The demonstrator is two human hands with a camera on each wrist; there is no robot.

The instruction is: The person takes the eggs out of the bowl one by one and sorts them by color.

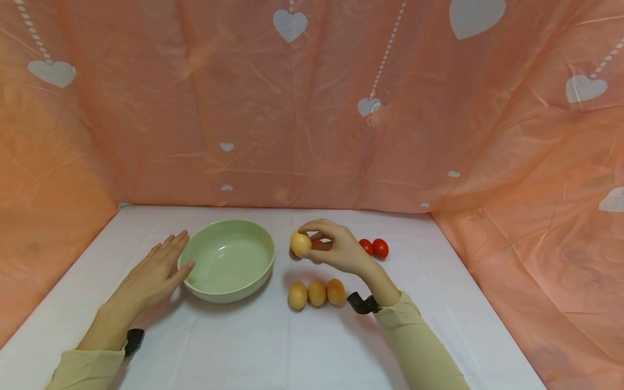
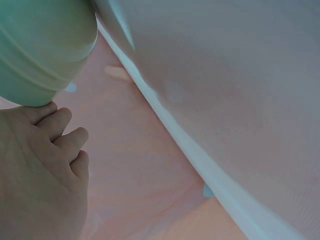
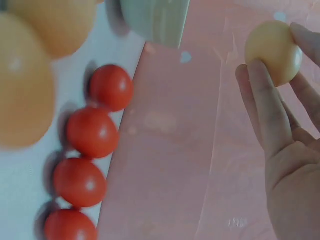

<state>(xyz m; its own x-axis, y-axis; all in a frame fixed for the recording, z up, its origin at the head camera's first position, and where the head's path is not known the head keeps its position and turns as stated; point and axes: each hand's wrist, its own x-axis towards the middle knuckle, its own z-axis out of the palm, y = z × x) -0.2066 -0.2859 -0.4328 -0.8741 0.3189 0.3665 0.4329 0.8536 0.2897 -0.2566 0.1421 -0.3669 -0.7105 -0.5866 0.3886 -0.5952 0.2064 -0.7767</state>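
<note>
One pale, smooth egg (image 1: pixel 300 243) in right hand (image 1: pixel 336 249).

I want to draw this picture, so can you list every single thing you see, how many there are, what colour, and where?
Round shallow green bowl: one, pale green, on the white table, left of the eggs.
Held tan egg: one, yellowish tan, lifted above the table beside the bowl.
Tan eggs in a row: three, tan to orange-brown, on the table near the right wrist.
Small red tomatoes: four, red, in a row behind the right hand.
White table: one, white.
Peach heart-print curtain: peach with white hearts, behind and at both sides.
Left hand: flat, thumb touching the bowl's rim.
Right hand: pinches the held egg.
</note>
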